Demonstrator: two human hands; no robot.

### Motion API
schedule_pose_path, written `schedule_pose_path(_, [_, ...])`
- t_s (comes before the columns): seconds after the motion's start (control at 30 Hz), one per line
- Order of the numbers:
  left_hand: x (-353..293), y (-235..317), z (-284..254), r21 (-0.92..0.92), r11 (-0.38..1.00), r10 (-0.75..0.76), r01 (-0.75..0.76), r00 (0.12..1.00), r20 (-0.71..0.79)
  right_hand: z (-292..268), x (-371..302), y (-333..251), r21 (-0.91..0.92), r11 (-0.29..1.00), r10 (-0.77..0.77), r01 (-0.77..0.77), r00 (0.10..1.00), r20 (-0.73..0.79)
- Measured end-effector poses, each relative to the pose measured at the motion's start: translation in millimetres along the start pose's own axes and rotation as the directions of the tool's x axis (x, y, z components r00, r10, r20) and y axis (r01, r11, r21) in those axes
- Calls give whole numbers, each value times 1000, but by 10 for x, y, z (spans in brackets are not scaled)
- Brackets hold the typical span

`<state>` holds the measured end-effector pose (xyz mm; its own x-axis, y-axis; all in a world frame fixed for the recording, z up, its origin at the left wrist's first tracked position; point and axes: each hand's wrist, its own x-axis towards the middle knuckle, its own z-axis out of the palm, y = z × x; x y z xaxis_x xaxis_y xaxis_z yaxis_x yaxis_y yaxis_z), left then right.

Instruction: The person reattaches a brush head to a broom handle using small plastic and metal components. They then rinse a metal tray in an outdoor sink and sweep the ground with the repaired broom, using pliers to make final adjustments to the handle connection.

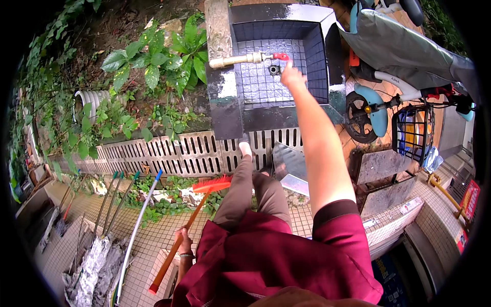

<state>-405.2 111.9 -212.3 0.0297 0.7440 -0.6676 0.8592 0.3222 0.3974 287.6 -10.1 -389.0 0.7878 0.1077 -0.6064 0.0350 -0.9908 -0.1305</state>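
Observation:
My right hand reaches over the dark basin, its fingers at the end of the red tap handle and mostly curled. This handle sits on a tap at the end of a pale pipe that crosses the basin's left wall. Below the handle is a round drain fitting in the wet, tiled basin floor. Low on the left, my left hand is closed around the orange handle of a broom. Its red-orange bristles point away from me, beside my leg.
A slotted drain cover runs in front of the basin. Leafy plants grow at far left. At right stands a blue scooter with a black basket. Mops and a pale pole stand at lower left.

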Motion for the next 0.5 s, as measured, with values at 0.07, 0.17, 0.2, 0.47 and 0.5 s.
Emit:
schedule_pose_path(0.07, [-13,30,16,1,1000,4,-4,1000,-23,403,-157,88,7,993,112,-115,977,184])
schedule_pose_path(0.17, [-32,106,14,7,1000,2,-1,999,-46,908,-613,323,279,959,53,-58,998,25])
schedule_pose_path(0.2, [-67,192,46,-38,999,-25,23,998,-50,1065,-854,381,315,948,38,-44,999,28])
schedule_pose_path(0.47, [-39,971,238,427,658,644,-620,758,106,2140,-3275,811,852,474,-537,-220,695,478])
schedule_pose_path(0.5, [-95,1136,299,503,574,677,-646,720,152,2039,-3556,747,887,372,-597,-273,662,454])
